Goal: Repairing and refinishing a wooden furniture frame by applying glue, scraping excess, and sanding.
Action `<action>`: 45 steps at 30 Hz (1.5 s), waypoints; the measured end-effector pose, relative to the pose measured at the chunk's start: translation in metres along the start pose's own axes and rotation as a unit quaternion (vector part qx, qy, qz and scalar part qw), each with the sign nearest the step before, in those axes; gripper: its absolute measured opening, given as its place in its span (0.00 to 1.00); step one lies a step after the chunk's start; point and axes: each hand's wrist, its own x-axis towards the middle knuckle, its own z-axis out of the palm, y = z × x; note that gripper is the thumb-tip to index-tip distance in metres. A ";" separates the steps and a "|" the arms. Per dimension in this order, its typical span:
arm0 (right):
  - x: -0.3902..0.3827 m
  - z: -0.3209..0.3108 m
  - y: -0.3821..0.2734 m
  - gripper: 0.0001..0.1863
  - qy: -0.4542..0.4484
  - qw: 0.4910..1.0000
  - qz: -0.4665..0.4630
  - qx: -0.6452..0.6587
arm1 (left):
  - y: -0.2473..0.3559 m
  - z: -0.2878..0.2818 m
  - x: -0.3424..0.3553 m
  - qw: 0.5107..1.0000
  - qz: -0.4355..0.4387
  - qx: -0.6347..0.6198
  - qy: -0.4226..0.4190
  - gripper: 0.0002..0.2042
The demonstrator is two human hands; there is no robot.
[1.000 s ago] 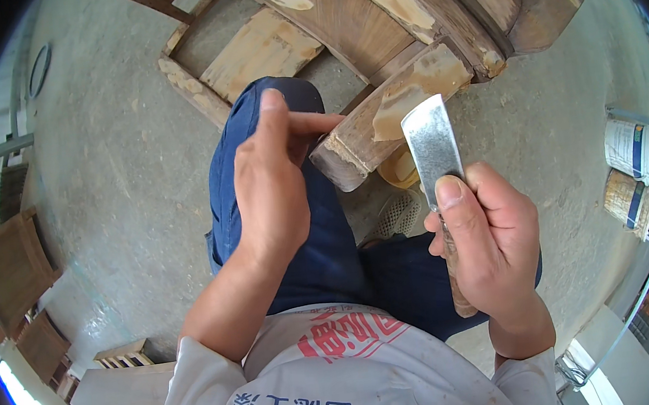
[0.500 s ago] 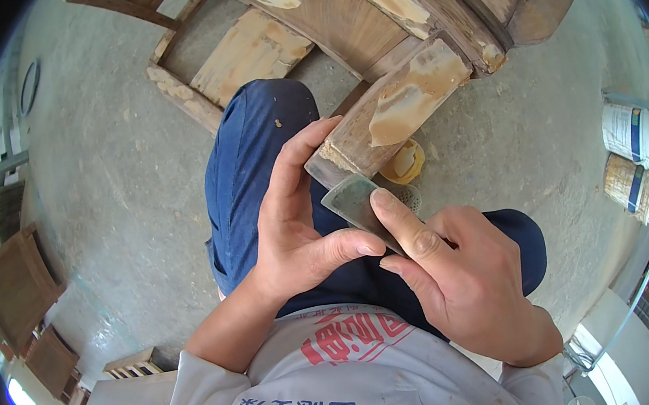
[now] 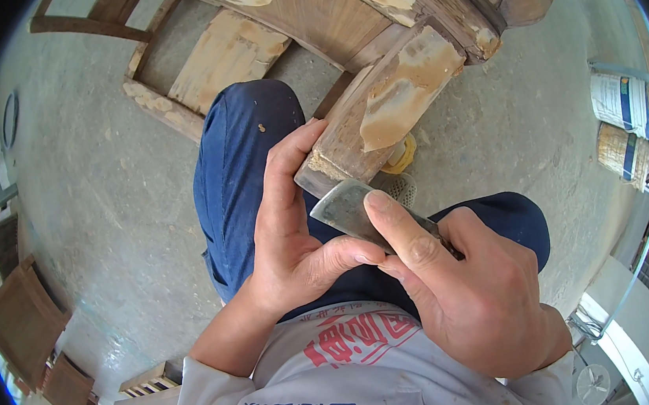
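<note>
the scraper (image 3: 346,204), held aside a second ago, is now at the near end of the beam (image 3: 408,99), so work seems focused there; contact is unclear. the right hand (image 3: 471,282) clamps the scraper; the left hand (image 3: 284,230) is spread, fingertips at the beam's edge.

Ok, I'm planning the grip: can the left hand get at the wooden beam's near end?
Likely yes: the left hand is right beside the wooden beam; the metal blade overlaps only its lower corner.

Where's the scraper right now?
In the head view, near the centre, the scraper is in the right hand, pictured just below the wooden beam's near end, with the left hand to its left.
</note>
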 end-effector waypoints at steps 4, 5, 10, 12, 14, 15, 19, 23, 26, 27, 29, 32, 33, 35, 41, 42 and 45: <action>-0.001 0.000 -0.002 0.28 0.003 1.000 -0.002 -0.015 | -0.001 -0.002 -0.002 0.999 0.007 0.035 -0.006 0.56; 0.002 -0.001 -0.004 0.28 -0.002 1.000 -0.001 -0.016 | 0.000 0.000 -0.002 1.000 -0.002 0.018 0.001 0.55; 0.009 -0.002 -0.010 0.27 -0.009 1.000 0.006 -0.021 | 0.003 0.000 -0.001 0.999 -0.027 -0.025 0.014 0.53; 0.008 -0.001 -0.010 0.27 0.001 1.000 0.008 -0.022 | 0.002 -0.001 0.001 1.000 -0.024 -0.007 0.000 0.52; 0.008 0.000 -0.010 0.27 0.006 1.000 0.010 -0.023 | 0.002 -0.002 0.001 1.000 -0.023 0.003 -0.007 0.51; 0.008 0.000 -0.010 0.27 0.003 1.000 0.009 -0.024 | 0.001 -0.002 0.000 1.000 -0.022 -0.003 -0.002 0.51; 0.010 -0.001 -0.012 0.27 -0.004 1.000 0.006 -0.028 | 0.000 -0.003 -0.002 1.000 -0.019 -0.021 0.012 0.50; 0.021 -0.005 -0.019 0.26 -0.024 0.999 0.017 -0.033 | 0.009 -0.003 0.003 0.996 -0.057 -0.071 0.021 0.48; 0.013 -0.002 -0.018 0.26 -0.007 0.999 0.024 -0.033 | 0.004 -0.001 0.003 0.998 -0.037 -0.055 0.014 0.48; 0.010 -0.001 -0.018 0.26 0.002 0.999 0.027 -0.033 | 0.003 0.000 0.003 0.998 -0.027 -0.047 0.009 0.47; 0.009 -0.001 -0.018 0.26 0.012 0.999 0.034 -0.034 | 0.002 0.000 0.003 0.999 -0.018 -0.041 0.003 0.47; 0.011 -0.003 -0.021 0.26 -0.003 0.999 0.042 -0.031 | 0.005 -0.002 0.003 0.999 -0.024 -0.040 0.004 0.46; 0.012 -0.003 -0.021 0.26 -0.008 0.999 0.044 -0.030 | 0.006 -0.003 0.003 0.999 -0.026 -0.039 0.005 0.46; 0.012 -0.002 -0.022 0.26 -0.004 0.999 0.042 -0.031 | 0.006 -0.005 0.002 0.999 -0.030 -0.045 0.004 0.46; 0.007 0.006 -0.019 0.26 0.024 0.999 0.041 -0.026 | 0.005 -0.005 0.003 0.999 -0.033 -0.041 -0.008 0.44; 0.006 0.008 -0.018 0.26 0.032 0.998 0.041 -0.023 | 0.005 -0.004 0.003 0.999 -0.027 -0.031 -0.010 0.44; 0.007 0.009 -0.019 0.26 0.035 0.998 0.038 -0.022 | 0.007 -0.005 0.003 0.999 -0.029 -0.025 -0.011 0.43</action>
